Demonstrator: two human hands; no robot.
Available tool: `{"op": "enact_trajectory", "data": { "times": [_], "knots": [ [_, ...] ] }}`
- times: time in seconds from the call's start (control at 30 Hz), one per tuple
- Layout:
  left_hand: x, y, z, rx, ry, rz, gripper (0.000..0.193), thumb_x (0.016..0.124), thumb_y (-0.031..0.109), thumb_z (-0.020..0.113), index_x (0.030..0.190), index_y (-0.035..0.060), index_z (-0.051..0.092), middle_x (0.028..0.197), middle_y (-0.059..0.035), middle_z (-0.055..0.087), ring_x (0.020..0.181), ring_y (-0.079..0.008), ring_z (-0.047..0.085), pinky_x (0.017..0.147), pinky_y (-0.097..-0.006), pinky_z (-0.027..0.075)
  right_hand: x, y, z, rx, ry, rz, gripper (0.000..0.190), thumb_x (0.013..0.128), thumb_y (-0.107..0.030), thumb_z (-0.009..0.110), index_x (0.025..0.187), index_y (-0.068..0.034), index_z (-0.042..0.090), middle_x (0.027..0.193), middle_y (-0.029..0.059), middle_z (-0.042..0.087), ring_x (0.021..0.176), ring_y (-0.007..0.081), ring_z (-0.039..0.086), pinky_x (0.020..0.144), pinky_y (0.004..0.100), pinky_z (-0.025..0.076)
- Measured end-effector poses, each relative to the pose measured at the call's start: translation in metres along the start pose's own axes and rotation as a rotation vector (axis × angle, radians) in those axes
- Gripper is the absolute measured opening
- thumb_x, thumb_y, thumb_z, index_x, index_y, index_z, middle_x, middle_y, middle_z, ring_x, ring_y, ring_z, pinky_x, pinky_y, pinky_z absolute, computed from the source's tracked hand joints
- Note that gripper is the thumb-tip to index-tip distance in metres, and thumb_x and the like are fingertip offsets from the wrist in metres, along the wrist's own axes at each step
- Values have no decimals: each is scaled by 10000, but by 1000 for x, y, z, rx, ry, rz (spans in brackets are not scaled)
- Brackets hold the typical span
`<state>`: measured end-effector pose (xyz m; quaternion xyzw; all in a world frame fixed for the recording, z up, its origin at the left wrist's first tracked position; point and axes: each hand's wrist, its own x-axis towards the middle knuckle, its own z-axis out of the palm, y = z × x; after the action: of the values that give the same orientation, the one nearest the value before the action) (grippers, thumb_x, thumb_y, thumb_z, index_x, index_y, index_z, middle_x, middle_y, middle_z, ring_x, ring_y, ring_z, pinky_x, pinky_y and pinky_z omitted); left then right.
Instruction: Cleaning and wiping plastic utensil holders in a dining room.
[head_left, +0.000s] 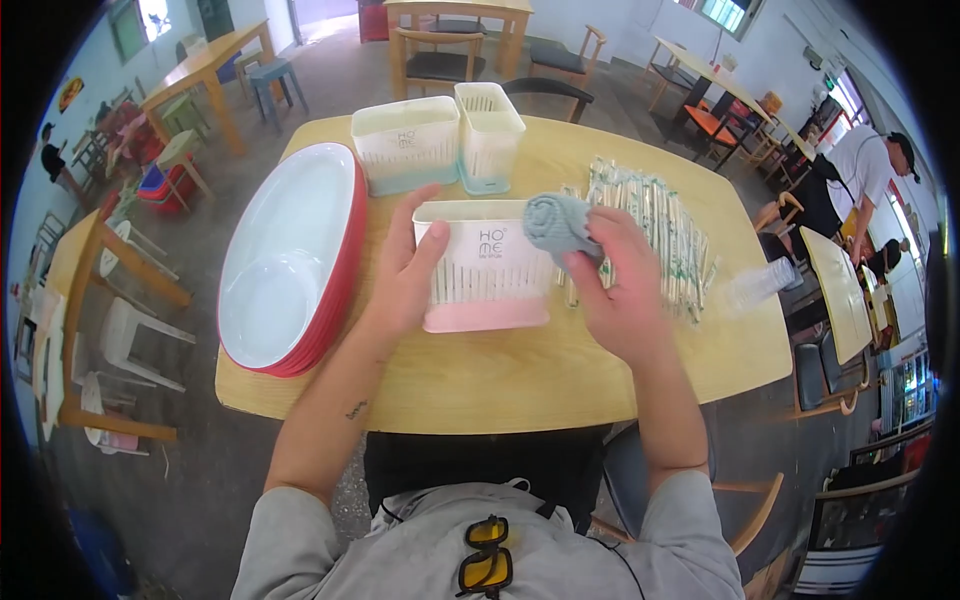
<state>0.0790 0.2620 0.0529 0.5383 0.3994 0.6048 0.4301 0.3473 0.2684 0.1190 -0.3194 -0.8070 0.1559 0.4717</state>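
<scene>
My left hand (409, 262) grips the left end of a white slotted plastic utensil holder (487, 262) with a pink base, its thumb at the rim. In my right hand (619, 289) is a rolled grey-blue cloth (559, 225), held against the holder's upper right corner. The holder stands on the wooden table (502, 390). Behind it are a wide white holder with a teal base (405, 142) and a narrower one (491, 139) turned end-on. Right of my right hand lies a pile of wrapped chopsticks (652, 232), partly hidden by that hand.
Stacked red-and-white oval plates (289, 255) fill the table's left side, a round white dish on top. A clear plastic cup (761, 285) lies near the right edge. A chair (742, 495) is close by my right side. Another person (862, 172) bends over a table at the far right.
</scene>
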Motion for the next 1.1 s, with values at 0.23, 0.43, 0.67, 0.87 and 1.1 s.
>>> {"op": "enact_trajectory", "data": {
  "times": [0.23, 0.43, 0.67, 0.87, 1.1],
  "knots": [
    [4, -5, -1, 5, 46, -46, 586, 1144, 337, 586, 1613, 29, 417, 1288, -137, 595, 1205, -185, 589, 1065, -347, 484, 13, 20, 28, -284, 73, -345, 328, 852, 49, 742, 1172, -22, 729, 1190, 123, 682, 1060, 350, 649, 929, 460, 502],
    [6, -4, 4, -45, 80, -78, 576, 1146, 364, 585, 1587, 27, 431, 1202, -97, 572, 1142, -164, 583, 1018, -334, 491, 5, 33, 27, -248, 70, -318, 367, 826, 44, 760, 1183, -28, 712, 1164, 124, 675, 1062, 357, 648, 922, 462, 507],
    [6, -10, 2, -32, 78, -65, 544, 1155, 347, 570, 1573, 23, 440, 1186, -83, 568, 1135, -149, 578, 1010, -318, 485, -6, 30, 25, -186, 24, -276, 420, 709, 28, 776, 1111, -29, 668, 1097, 136, 652, 983, 373, 643, 838, 476, 528],
    [6, -9, 2, -114, 100, -92, 492, 1156, 335, 560, 1525, 21, 470, 1207, -98, 608, 1114, -137, 606, 960, -308, 511, -10, 30, 29, -175, -18, -250, 406, 661, -13, 759, 1050, -28, 641, 1055, 136, 643, 933, 380, 639, 807, 475, 526],
    [6, -13, 3, -105, 177, -56, 349, 1143, 283, 613, 1358, 18, 539, 1137, -79, 668, 1009, -108, 644, 850, -281, 538, -10, 28, 33, -192, 6, -253, 415, 660, -38, 768, 1056, -37, 641, 1055, 142, 644, 933, 385, 641, 809, 482, 529]
  ]
}}
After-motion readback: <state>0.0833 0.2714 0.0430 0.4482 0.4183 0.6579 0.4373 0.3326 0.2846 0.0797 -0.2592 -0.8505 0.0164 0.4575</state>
